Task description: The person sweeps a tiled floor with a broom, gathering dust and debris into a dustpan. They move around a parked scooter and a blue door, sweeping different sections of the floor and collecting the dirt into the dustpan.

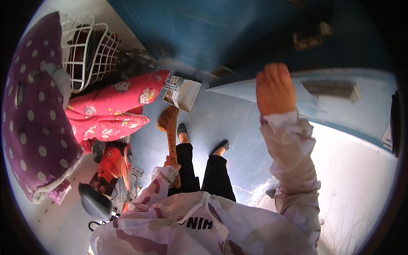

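Observation:
In my left hand is the handle of a straw hand broom, its bristles away from me. Just beyond the bristles, a dustpan with a pale tray and metal-coloured handle rests on the floor, some debris in it. My right hand is raised on the right, fingers curled over the edge of a blue door. The fingertips are hidden. Blurred metal fittings show on the door to the right of that hand.
To the left stands a red scooter with a black mirror, a pink printed cover and a purple dotted cover. A white wire basket is behind them. Another blue panel rises ahead. Bluish floor surrounds my feet.

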A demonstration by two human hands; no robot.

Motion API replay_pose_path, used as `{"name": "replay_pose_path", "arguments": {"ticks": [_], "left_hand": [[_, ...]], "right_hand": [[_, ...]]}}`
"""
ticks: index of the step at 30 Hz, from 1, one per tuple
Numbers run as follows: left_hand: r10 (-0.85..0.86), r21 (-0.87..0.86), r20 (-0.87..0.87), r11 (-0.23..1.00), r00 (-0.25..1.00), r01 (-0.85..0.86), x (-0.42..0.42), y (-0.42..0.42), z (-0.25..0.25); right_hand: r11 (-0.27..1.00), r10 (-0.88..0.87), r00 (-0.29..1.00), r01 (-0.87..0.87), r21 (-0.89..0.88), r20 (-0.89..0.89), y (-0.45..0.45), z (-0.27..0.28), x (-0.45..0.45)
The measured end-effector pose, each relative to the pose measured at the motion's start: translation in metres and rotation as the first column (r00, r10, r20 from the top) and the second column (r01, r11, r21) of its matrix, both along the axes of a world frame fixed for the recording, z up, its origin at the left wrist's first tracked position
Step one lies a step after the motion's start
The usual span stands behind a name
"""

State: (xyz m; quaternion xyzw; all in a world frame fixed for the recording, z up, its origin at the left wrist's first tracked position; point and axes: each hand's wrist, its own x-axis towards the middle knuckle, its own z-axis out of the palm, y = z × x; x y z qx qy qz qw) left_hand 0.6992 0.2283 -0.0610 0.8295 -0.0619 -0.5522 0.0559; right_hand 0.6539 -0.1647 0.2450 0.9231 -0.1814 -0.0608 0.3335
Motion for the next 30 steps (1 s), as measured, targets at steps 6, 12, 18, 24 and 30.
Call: {"name": "replay_pose_path", "arguments": {"ticks": [6,12,18,24,30], "left_hand": [[0.057,-0.059,-0.073,0.996,0.996,-0.061,0.043,-0.006,0.025],[-0.399,-0.205,-0.021,0.899,0.917,0.387,0.106,0.044,0.040],[-0.699,-0.371,-0.089,0.685,0.710,0.628,0.095,-0.002,0.122],[-0.470,-0.224,-0.435,0.883,0.768,0.413,-0.001,-0.096,0.142],[-0.059,-0.096,-0.537,0.995,0.842,0.009,-0.128,-0.147,0.120]], "right_hand": [[0.980,0.053,0.943,-0.113,0.166,0.330,-0.016,-0.016,-0.006],[0.593,-0.557,0.732,0.018,0.805,0.393,0.084,-0.122,-0.115],[-0.403,-0.801,0.468,0.040,0.914,-0.374,0.261,-0.205,-0.180],[-0.924,-0.238,0.361,-0.371,0.096,-0.901,0.277,-0.269,-0.149],[-0.358,-0.234,0.004,-0.930,0.083,-0.972,0.236,-0.331,-0.176]]}}
